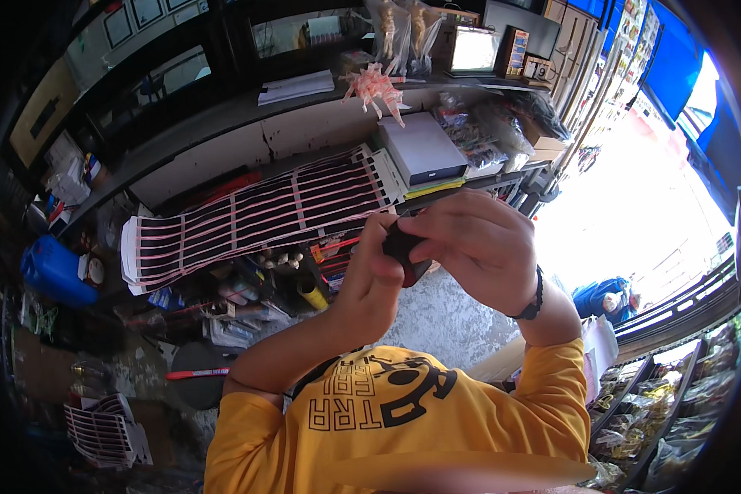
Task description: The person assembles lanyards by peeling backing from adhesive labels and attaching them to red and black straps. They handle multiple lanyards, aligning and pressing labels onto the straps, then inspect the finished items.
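Note:
Both hands are raised together in front of my chest around a small dark object (400, 244) with a reddish lower part. Its kind is hard to make out, since fingers cover much of it. My left hand (370, 284) grips it from the left, thumb and fingers closed round its side. From the right, my right hand (482, 243) pinches its upper end with thumb and fingertips. Beyond the hands, a long white sheet with pink strips and dark cut-out gaps (263, 216) lies along the bench. A white box (424, 148) sits just past its right end.
A tangle of pink-and-white strips (375, 89) hangs over the shelf edge. Bagged goods (490, 132) crowd the bench's right side. At left stand a blue jug (56, 270) and a dark round stool (199, 391) with a red stick. Packed racks (667, 403) line the lower right.

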Demonstrator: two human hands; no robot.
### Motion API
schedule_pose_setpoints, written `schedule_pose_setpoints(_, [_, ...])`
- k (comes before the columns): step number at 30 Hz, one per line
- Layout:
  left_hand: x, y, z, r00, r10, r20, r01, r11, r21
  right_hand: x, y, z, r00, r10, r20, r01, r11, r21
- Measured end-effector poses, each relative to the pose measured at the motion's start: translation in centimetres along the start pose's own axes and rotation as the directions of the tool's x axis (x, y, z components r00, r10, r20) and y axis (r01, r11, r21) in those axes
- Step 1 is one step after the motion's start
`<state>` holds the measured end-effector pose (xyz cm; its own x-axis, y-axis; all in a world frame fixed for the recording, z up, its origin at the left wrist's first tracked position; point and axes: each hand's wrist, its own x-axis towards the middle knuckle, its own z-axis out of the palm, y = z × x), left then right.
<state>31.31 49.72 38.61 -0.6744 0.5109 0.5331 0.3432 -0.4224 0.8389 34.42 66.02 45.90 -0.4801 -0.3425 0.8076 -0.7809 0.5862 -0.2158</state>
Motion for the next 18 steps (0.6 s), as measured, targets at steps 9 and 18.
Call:
schedule_pose_setpoints(9, [-0.3,0.3,-0.2,0.99,-0.137,0.024,0.139,0.979,-0.147,-0.5,0.2,0.4,0.995,-0.076,-0.07,0.081,0.994,0.074])
schedule_pose_setpoints(18, [-0.5,0.3,-0.3,0.994,-0.091,0.055,0.093,0.995,-0.039,-0.4,-0.3,0.4,0.999,-0.04,-0.024,0.039,0.999,-0.025])
